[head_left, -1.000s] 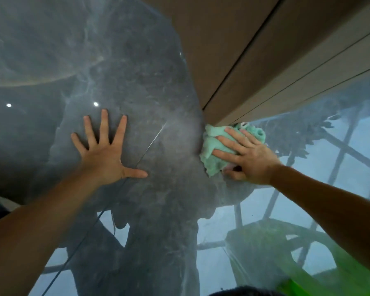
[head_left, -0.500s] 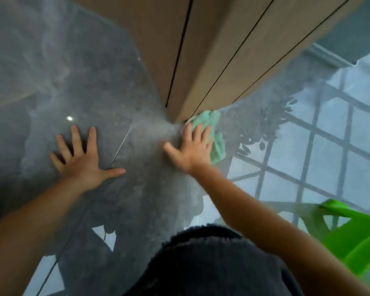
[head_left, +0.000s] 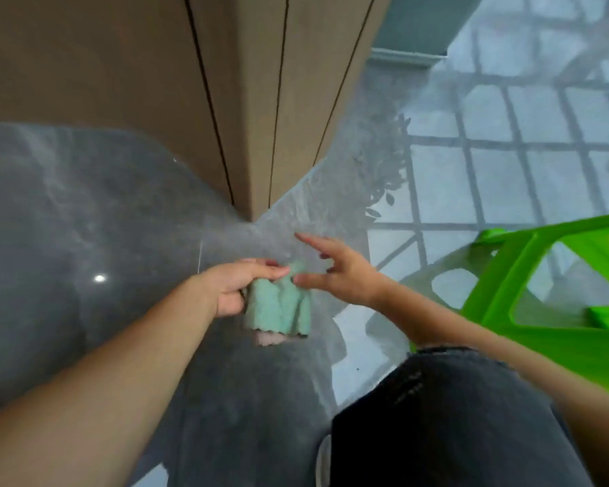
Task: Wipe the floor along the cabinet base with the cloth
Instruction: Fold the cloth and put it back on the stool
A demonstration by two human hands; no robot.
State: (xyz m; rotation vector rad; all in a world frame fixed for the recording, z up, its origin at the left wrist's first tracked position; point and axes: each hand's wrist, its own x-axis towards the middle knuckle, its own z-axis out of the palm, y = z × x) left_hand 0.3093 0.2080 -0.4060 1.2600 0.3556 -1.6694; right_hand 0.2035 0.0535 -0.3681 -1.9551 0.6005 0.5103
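Your left hand (head_left: pixel 241 288) pinches the green cloth (head_left: pixel 278 307) hanging above the glossy floor (head_left: pixel 85 223) near the cabinet (head_left: pixel 254 100) corner; your right hand (head_left: pixel 338 272) spreads open just beside it

The top of the brown cabinet (head_left: pixel 148 65) is cut off by the upper edge. The green plastic chair (head_left: pixel 528 293) runs off the right edge, so only part of its frame shows. The left hand (head_left: pixel 239 286) covers the upper left corner of the hanging cloth (head_left: pixel 282 307); the grip itself is partly hidden. Both forearms leave the frame below. The grey-trousered knee (head_left: pixel 447 416) hides the floor (head_left: pixel 67 223) beneath it. Fingers of the right hand (head_left: pixel 341 272) are motion-blurred.
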